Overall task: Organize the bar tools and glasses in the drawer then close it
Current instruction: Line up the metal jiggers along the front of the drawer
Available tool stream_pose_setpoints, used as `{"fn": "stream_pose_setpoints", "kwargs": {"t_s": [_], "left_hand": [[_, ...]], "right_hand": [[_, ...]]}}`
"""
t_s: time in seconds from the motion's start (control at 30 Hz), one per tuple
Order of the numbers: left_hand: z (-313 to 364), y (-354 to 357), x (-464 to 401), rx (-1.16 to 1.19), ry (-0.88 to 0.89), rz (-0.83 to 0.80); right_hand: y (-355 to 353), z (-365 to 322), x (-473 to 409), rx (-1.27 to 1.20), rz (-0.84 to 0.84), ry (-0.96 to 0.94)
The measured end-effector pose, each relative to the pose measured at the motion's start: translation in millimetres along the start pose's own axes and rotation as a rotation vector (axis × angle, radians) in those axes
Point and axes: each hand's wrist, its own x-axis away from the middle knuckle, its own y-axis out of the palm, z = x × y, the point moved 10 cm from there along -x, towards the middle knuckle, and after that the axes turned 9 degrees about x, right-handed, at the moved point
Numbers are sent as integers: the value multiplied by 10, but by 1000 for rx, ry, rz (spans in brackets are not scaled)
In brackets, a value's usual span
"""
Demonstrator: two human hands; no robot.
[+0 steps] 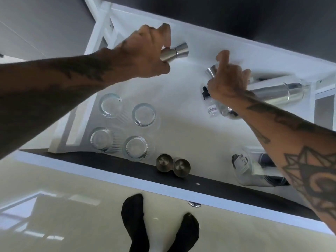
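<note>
- Your left hand (145, 51), in the upper middle of the frame, is clenched around a steel jigger (175, 51). Its long axis lies almost level and points toward the right of the frame, with the free cone sticking out past your thumb.
- Your right hand (228, 82), right of centre, is curled over a second steel piece (211, 70), probably another jigger or a shaker cap. The fingers cover most of it, so you cannot tell from here whether it is truly gripped or only touched.
- The open drawer (181, 128) fills the middle of the frame. Four glasses (123, 128) stand in a square block at centre left.
- Two small steel cups (173, 165) sit touching each other against the front wall, low in the centre.
- A shaker (278, 91) lies on its side at the upper right, just beside your right hand. Its long axis runs left to right along the back of the drawer.
- A small dropper bottle (211, 104) lies under your right wrist, and a clear jar (243, 164) sits at the lower right, partly hidden by your forearm.
- The relation that matters: the bare drawer floor lies below and right of the held jigger, between the glasses and the shaker. Your left hand is the nearer one, so it looks best placed to set the jigger down there.
- The drawer is not yet closed.
</note>
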Motion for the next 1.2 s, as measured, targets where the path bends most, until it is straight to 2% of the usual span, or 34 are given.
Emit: {"fn": "stream_pose_setpoints", "kwargs": {"t_s": [0.1,0.17,0.23,0.4,0.53,0.73,0.93,1.07,1.2], "left_hand": [[300,-363,308,83,85,75],[567,-396,580,186,182,0],[765,-224,815,254,200,-125],[1156,680,1218,204,213,-472],[1344,1129,1361,99,277,-512],[1293,1339,1423,29,227,-581],[1243,1437,1411,21,182,-723],[1206,1437,1485,27,204,-738],[1222,1392,1550,7,243,-667]], "right_hand": [[-365,-30,294,-382,57,-101],[-689,25,667,-537,100,-166],[-804,156,1078,-587,53,-182],[-287,427,1806,-400,-299,-99],[142,405,1958,-285,-514,-152],[400,259,1962,-320,-661,-217],[465,380,2065,-337,-865,-169],[423,402,2089,-372,-845,-162],[356,349,2091,-315,-836,-219]]}}
